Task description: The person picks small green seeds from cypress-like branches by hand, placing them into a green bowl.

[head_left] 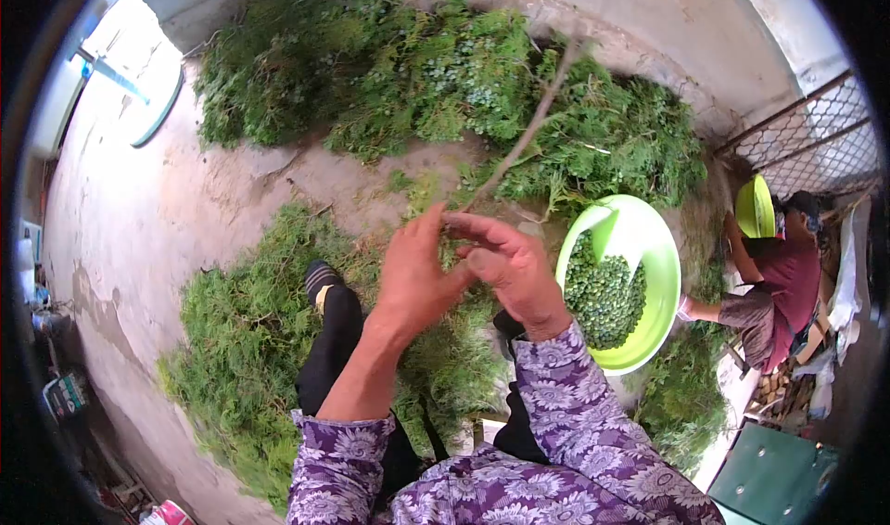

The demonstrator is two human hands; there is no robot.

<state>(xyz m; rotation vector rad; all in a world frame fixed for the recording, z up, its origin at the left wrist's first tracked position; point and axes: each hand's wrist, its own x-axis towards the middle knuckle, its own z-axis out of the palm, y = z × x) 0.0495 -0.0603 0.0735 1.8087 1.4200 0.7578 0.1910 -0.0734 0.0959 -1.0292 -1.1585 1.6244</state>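
My left hand [414,279] is raised in front of me, fingers stretched upward and thumb apart, pointing at my right hand. My right hand [521,273] faces it with bent fingers spread, its index fingertip close to the left fingertips. A bare branch [528,126] slants up and away from just above these fingertips, its far end blurred; I cannot tell whether a finger touches it. Right of my hand stands a light green basin [663,293] with many small green berries [603,293] in it. Cut evergreen sprigs [250,339] lie around my feet.
A big heap of leafy evergreen branches [371,70] runs along the wall. At the right a person [788,279] sits low beside a yellow-green basin [756,208]. A mesh fence [816,135] stands behind them, and a dark green box [774,474] is at the lower right.
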